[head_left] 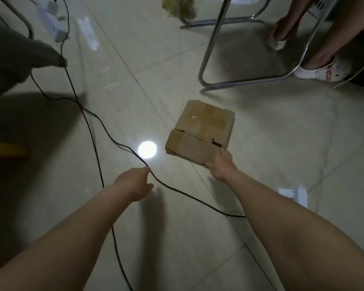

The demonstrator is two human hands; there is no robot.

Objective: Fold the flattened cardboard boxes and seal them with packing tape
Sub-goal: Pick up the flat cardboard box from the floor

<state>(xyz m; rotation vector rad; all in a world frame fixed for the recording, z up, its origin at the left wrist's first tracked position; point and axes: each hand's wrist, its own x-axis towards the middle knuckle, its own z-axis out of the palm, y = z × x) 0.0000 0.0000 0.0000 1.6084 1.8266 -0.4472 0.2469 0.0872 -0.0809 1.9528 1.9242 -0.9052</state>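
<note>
While right hand (221, 166) grips taped cardboard box (200, 131), no writing legible

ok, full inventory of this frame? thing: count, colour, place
cardboard boxes: two, brown, taped, side by side on the floor, centre right
black cable: at least one, black, looping across the floor on the left
power strip: one, white, top left
chair frame: one, chrome, top right
seated person's feet: two, white shoes, top right
light reflection: one, white, on the tile beside the boxes
floor: pale glossy tiles
left hand: bare, at the cable, holds nothing
right hand: bare, grips the near box's corner
</note>
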